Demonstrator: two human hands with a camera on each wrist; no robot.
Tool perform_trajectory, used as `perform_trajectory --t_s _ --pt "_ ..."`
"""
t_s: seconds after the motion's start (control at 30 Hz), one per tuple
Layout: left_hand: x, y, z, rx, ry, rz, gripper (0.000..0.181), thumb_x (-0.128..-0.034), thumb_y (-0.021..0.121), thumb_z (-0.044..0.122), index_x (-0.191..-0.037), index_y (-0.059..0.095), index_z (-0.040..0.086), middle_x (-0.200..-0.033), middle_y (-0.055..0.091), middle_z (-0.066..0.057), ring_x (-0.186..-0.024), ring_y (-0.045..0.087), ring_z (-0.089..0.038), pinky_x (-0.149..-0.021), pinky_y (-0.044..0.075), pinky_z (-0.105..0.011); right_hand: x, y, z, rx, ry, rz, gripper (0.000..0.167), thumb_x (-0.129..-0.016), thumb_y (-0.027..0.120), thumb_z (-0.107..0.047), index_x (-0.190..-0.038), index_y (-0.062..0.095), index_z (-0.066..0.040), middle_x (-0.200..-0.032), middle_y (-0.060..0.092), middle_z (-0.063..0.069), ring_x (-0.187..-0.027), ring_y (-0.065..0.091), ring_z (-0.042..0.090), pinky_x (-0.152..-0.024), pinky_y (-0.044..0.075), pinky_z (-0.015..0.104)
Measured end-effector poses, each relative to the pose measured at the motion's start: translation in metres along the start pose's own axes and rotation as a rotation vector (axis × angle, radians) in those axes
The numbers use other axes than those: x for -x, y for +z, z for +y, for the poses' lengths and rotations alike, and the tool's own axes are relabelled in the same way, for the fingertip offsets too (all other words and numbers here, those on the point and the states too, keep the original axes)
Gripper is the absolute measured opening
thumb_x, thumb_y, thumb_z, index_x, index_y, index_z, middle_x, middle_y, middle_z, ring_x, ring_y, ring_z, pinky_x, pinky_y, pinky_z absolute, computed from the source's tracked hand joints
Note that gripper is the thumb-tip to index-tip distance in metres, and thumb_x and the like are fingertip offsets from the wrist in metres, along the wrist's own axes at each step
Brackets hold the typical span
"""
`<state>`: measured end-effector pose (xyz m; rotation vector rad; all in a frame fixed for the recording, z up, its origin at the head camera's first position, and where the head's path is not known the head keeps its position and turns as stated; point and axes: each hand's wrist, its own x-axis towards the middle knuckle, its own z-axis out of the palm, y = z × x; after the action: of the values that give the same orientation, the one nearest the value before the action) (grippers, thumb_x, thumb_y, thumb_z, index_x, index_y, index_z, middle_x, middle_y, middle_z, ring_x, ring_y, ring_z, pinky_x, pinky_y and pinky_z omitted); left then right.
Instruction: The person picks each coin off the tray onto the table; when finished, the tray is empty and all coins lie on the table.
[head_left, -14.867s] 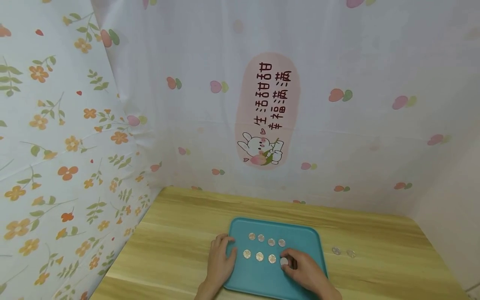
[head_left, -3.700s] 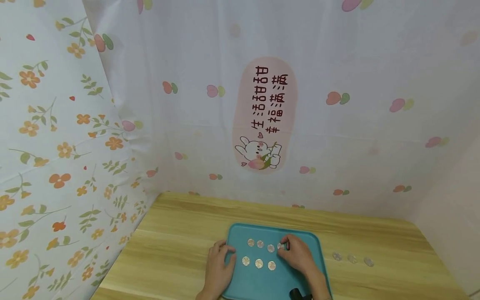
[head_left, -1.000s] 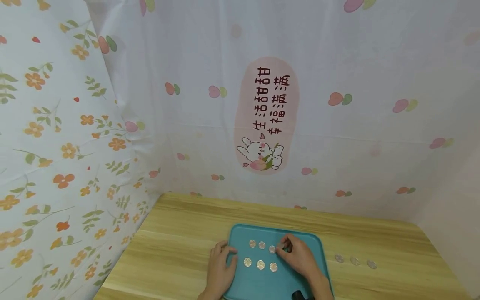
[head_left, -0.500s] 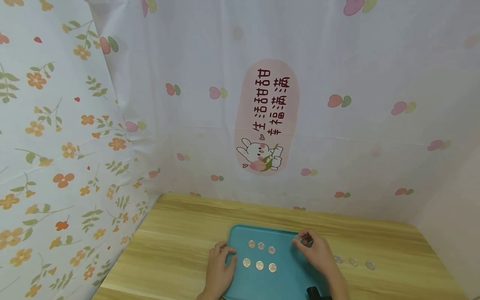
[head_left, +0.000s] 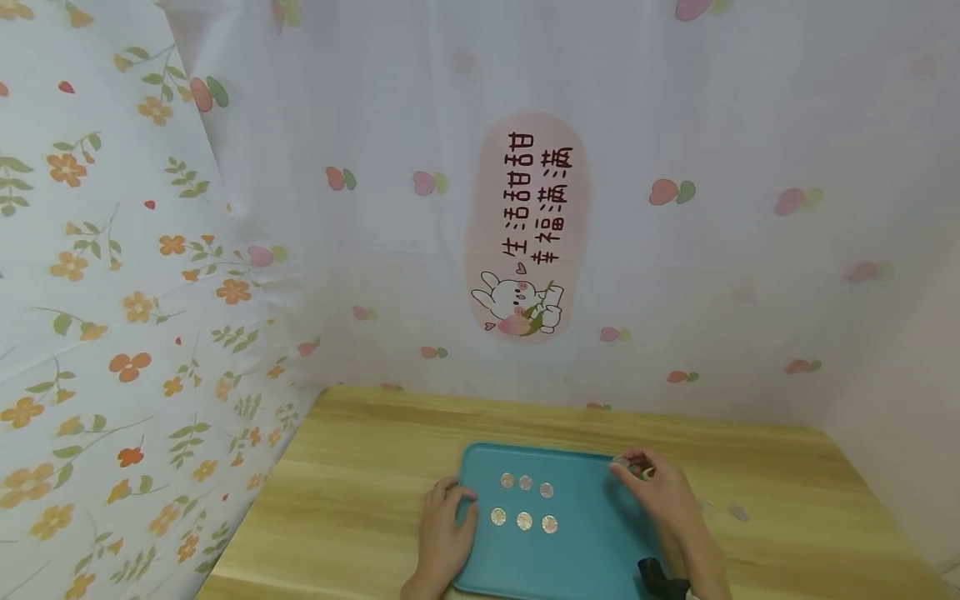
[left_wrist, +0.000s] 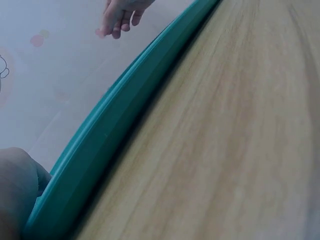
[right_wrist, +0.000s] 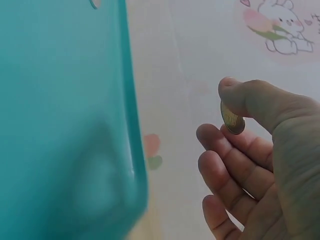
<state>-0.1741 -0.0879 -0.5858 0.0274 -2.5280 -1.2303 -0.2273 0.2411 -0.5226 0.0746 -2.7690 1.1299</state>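
Near the far right corner of the teal tray (head_left: 555,575), my right hand (head_left: 663,492) pinches a coin (right_wrist: 233,118) between thumb and fingertips, held above the surface. Its other fingers are loosely bent in the right wrist view. My left hand (head_left: 444,533) rests on the tray's left rim, with relaxed fingers touching the edge. Two rows of three coins lie on the tray; the far row includes a middle coin (head_left: 526,482), the near row another middle coin (head_left: 524,521).
On the wooden table (head_left: 360,467), right of the tray, lie a coin (head_left: 738,512) and a fainter one beside it, partly behind my right hand. A black wrist strap piece (head_left: 660,579) hangs over the tray's near right. Patterned cloth (head_left: 375,208) stands behind the table.
The right-end coins of both rows have left the tray, and a third coin joined those on the table. My right hand has carried the latest coin rightward. My left hand stays put.
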Motion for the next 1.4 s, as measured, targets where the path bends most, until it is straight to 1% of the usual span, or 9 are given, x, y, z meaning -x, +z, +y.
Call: perform_trajectory --t_s 0.17,0.33,0.57,0.67,0.83,1.0,1.2,1.3,1.4 --pt "-0.003 0.004 0.002 -0.002 -0.006 -0.022 0.011 -0.0870 0.070 0.010 -0.093 0.069 0.019 -0.129 0.059 -0.010 -0.119 0.053 -0.029 -0.095 0.045 -0.053 0.011 -0.019 0.017 0.022 0.044 0.008 0.040 -0.092 0.068 -0.044 -0.113 0.066 -0.010 -0.095 0.067 -0.002 -0.087 0.055 0.000 -0.080 0.046 0.025" --pt "0.000 0.001 0.005 -0.008 0.003 0.007 0.010 -0.0859 0.071 0.009 -0.091 0.069 0.018 -0.127 0.059 -0.010 -0.116 0.053 -0.027 -0.093 0.047 -0.049 0.023 -0.040 0.040 0.048 0.088 0.001 0.044 -0.093 0.065 -0.049 -0.117 0.066 -0.012 -0.103 0.069 0.000 -0.086 0.054 -0.006 -0.077 0.045 0.018" --pt "0.000 0.000 0.006 -0.033 0.045 0.058 0.012 -0.0847 0.072 0.009 -0.091 0.069 0.019 -0.124 0.060 -0.009 -0.110 0.054 -0.025 -0.087 0.047 -0.046 0.033 -0.074 0.087 0.042 0.104 0.133 0.044 -0.096 0.064 -0.043 -0.120 0.063 -0.006 -0.101 0.070 0.001 -0.080 0.050 -0.016 -0.068 0.043 0.010" --pt "-0.001 0.000 0.007 -0.022 0.045 0.052 0.012 -0.0846 0.072 0.009 -0.091 0.069 0.018 -0.124 0.060 -0.010 -0.110 0.054 -0.027 -0.087 0.048 -0.048 0.040 -0.085 0.109 0.015 0.196 0.208 0.049 -0.094 0.066 -0.044 -0.121 0.062 -0.003 -0.092 0.068 -0.010 -0.075 0.049 -0.016 -0.065 0.042 0.009" --pt "-0.001 -0.001 0.006 -0.015 0.009 0.025 0.011 -0.0857 0.072 0.009 -0.091 0.069 0.018 -0.126 0.060 -0.010 -0.112 0.053 -0.027 -0.090 0.047 -0.049 0.049 -0.096 0.137 -0.057 0.394 0.284 0.053 -0.090 0.067 -0.053 -0.119 0.062 -0.008 -0.080 0.055 -0.034 -0.072 0.049 -0.014 -0.061 0.044 0.012" --pt "0.001 -0.001 0.005 -0.029 -0.008 0.003 0.009 -0.0868 0.071 0.010 -0.091 0.069 0.018 -0.126 0.059 -0.009 -0.112 0.052 -0.025 -0.091 0.046 -0.048 0.054 -0.100 0.153 -0.142 0.527 0.346 0.055 -0.088 0.068 -0.054 -0.119 0.062 -0.009 -0.077 0.050 -0.038 -0.071 0.046 -0.017 -0.058 0.044 0.012" --pt "0.001 -0.001 0.003 -0.038 0.026 0.021 0.011 -0.0854 0.071 0.009 -0.091 0.069 0.018 -0.124 0.060 -0.010 -0.111 0.052 -0.025 -0.089 0.047 -0.048 0.055 -0.099 0.165 -0.140 0.592 0.392 0.062 -0.089 0.068 -0.052 -0.125 0.059 -0.003 -0.077 0.049 -0.034 -0.066 0.044 -0.018 -0.057 0.042 0.008" --pt "0.001 -0.001 0.003 -0.043 0.051 0.044 0.012 -0.0841 0.072 0.008 -0.091 0.069 0.018 -0.123 0.060 -0.010 -0.110 0.053 -0.026 -0.088 0.047 -0.048 0.055 -0.101 0.169 -0.054 0.568 0.355 0.065 -0.090 0.064 -0.056 -0.126 0.060 -0.002 -0.081 0.065 -0.018 -0.064 0.041 -0.019 -0.059 0.041 0.012" --pt "0.001 0.000 0.003 -0.046 0.055 0.047 0.012 -0.0838 0.072 0.008 -0.091 0.069 0.017 -0.123 0.060 -0.011 -0.110 0.054 -0.027 -0.088 0.047 -0.049 0.056 -0.102 0.173 0.074 0.510 0.287 0.065 -0.091 0.058 -0.061 -0.123 0.065 -0.005 -0.102 0.073 0.010 -0.070 0.049 -0.011 -0.070 0.044 0.024"
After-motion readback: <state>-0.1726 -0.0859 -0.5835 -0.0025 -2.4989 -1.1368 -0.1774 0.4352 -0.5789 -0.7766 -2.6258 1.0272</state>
